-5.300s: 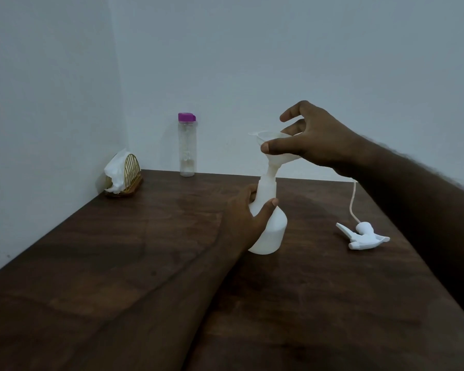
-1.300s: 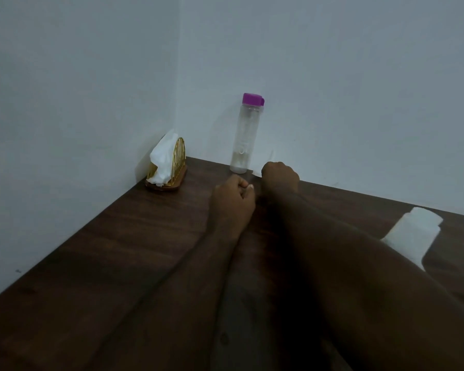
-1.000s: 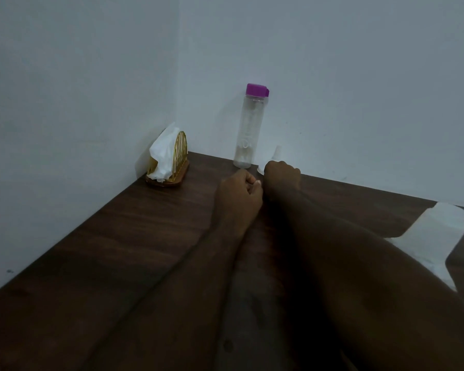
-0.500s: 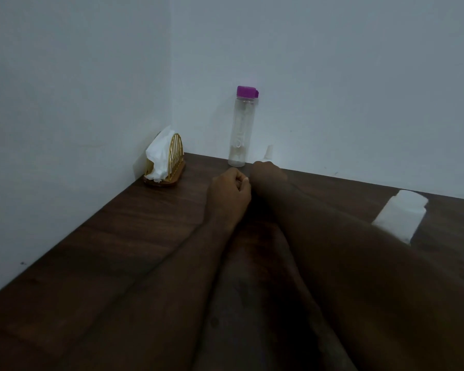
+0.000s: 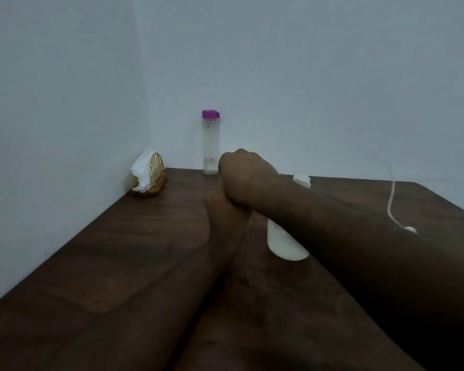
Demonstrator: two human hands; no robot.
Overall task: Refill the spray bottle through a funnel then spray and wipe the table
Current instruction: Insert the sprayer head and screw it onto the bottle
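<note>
Right hand (image 5: pixel 247 172) is raised now, at the back of the dark brown wooden table (image 5: pixel 91 263). Half a second ago it lay low on the wood beside the left. It now crosses over the left hand (image 5: pixel 223 210), so the two sit together, one above the other.

We see only the back of the right hand, with the fingers turned away. We cannot tell whether it grips anything. The left hand is mostly covered, so we cannot tell its state either.

The white plastic spray bottle (image 5: pixel 287 245) stands upright on the table behind the right forearm. Its open neck shows above the arm. The funnel, seated in that neck five seconds ago, is out of it now and not visible.

The thin white dip tube (image 5: pixel 391 199) of the spray head lies well to the right, apart from the bottle.

The clear plastic water bottle with a purple cap (image 5: pixel 210 145) stands against the wall, just beyond the right hand and still capped. The gold wire napkin holder (image 5: pixel 152 175) with white tissues sits in the corner.

Our judgement is that funnel work is over or paused. The spray head is not yet refitted, and spraying and wiping are still to come.
</note>
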